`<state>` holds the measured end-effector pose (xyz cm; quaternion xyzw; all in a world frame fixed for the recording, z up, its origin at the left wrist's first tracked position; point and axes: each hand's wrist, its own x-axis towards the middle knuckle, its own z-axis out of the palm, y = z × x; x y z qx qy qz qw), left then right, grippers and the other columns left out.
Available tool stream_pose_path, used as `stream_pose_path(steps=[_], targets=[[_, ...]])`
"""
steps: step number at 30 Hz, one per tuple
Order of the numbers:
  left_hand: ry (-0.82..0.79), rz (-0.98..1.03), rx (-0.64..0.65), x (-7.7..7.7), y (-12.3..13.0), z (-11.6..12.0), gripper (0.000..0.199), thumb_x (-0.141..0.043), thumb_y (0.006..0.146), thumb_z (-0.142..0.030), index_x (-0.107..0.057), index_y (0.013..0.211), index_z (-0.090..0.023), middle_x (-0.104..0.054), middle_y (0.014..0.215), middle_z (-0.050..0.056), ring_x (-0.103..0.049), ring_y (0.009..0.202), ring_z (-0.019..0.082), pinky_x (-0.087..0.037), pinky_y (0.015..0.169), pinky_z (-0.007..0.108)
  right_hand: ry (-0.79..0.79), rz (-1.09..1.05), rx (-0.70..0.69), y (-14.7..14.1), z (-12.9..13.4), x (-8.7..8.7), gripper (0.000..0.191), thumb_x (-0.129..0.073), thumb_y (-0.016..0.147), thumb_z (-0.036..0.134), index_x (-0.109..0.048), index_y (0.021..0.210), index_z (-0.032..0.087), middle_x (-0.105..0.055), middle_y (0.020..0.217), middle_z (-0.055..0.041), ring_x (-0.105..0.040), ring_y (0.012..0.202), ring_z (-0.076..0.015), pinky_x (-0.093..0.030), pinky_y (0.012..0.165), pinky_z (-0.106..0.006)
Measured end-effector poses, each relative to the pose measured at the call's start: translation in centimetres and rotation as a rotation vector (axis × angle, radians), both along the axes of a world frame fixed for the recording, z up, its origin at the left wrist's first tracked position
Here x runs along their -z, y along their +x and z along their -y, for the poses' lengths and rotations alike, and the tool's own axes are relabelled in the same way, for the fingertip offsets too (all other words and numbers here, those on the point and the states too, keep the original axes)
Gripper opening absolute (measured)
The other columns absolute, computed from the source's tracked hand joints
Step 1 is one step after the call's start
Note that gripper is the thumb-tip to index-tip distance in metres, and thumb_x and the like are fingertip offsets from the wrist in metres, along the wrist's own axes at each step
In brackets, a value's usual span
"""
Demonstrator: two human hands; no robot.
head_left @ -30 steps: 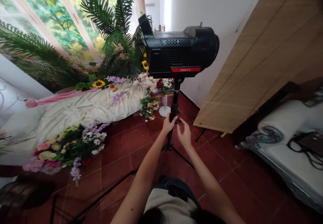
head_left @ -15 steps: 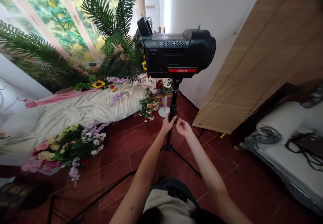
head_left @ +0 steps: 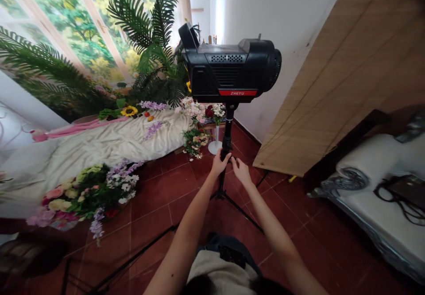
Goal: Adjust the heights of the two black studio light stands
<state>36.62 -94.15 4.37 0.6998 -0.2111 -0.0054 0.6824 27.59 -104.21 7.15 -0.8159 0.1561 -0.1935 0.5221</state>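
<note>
A black studio light (head_left: 229, 75) with a red label sits on top of a black light stand (head_left: 228, 129), upright in the middle of the head view. My left hand (head_left: 218, 165) is wrapped around the stand's pole below the light. Just to its right, my right hand (head_left: 241, 172) has its fingertips pinched at a small knob on the side of the pole. The fingers mostly cover this knob. Below both hands, the stand's legs (head_left: 244, 213) spread over the floor.
Red tiles (head_left: 151, 188) cover the floor. Left lies a cream cloth (head_left: 116, 137) with bouquets (head_left: 83, 193) in front and palm fronds (head_left: 133, 20) behind. A bamboo blind (head_left: 308, 95) stands at right, beside a white sofa (head_left: 381, 188). Another black stand leg (head_left: 142, 250) crosses the lower left.
My right hand has turned and its fingers have closed in on the knob beside the pole. The studio light has shifted slightly left in view. My left hand keeps its hold.
</note>
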Motion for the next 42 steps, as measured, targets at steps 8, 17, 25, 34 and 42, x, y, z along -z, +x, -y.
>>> stream_pose_path(steps=[8,17,25,34,42], targets=[[-0.007,-0.029,0.022,0.2,0.0,0.1,0.046,-0.060,0.080,-0.050,-0.052,0.114,-0.019,-0.064,0.095,0.005,-0.062,0.081,0.015,-0.051,0.079,0.030,0.830,-0.180,-0.149,1.6,-0.2,-0.7,0.045,-0.043,0.087,0.049,-0.050,0.054,0.018,-0.046,0.040,0.0020,-0.027,0.032,-0.0061,-0.018,0.035,-0.021],[-0.025,-0.007,0.028,0.5,0.2,0.3,0.046,-0.060,0.080,-0.051,-0.053,0.112,-0.019,-0.064,0.096,0.005,-0.062,0.085,0.016,-0.050,0.082,0.032,1.988,-0.027,-0.333,1.6,0.9,-1.7,0.027,-0.039,0.079,0.003,-0.044,0.059,0.020,-0.039,0.036,0.0099,-0.027,0.027,-0.0052,-0.022,0.033,-0.017],[0.007,-0.016,0.031,0.8,0.6,0.2,0.047,-0.062,0.079,-0.049,-0.053,0.113,-0.018,-0.065,0.098,0.006,-0.063,0.088,0.017,-0.050,0.084,0.033,2.248,0.233,-0.229,2.2,0.4,-2.7,0.030,-0.037,0.075,0.000,-0.041,0.053,0.021,-0.053,0.042,0.0066,-0.035,0.031,-0.0052,-0.027,0.036,-0.016],[-0.007,-0.042,-0.040,2.2,-1.8,-1.6,0.049,-0.056,0.085,-0.046,-0.049,0.126,-0.020,-0.059,0.123,0.012,-0.058,0.112,0.021,-0.045,0.098,0.040,1.879,0.245,-0.084,1.8,-0.7,-3.2,0.032,-0.037,0.078,0.001,-0.050,0.056,0.020,-0.051,0.044,0.0050,-0.031,0.033,-0.0065,-0.027,0.035,-0.016],[0.456,-0.454,-0.359,13.8,-14.1,-16.1,0.040,-0.045,0.087,-0.045,-0.056,0.110,-0.014,-0.060,0.124,0.016,-0.053,0.121,0.025,-0.039,0.106,0.040,1.781,0.125,0.069,0.6,-2.4,-2.2,0.029,-0.039,0.077,0.002,-0.052,0.056,0.020,-0.042,0.042,0.0063,-0.032,0.034,-0.0066,-0.027,0.040,-0.017]])
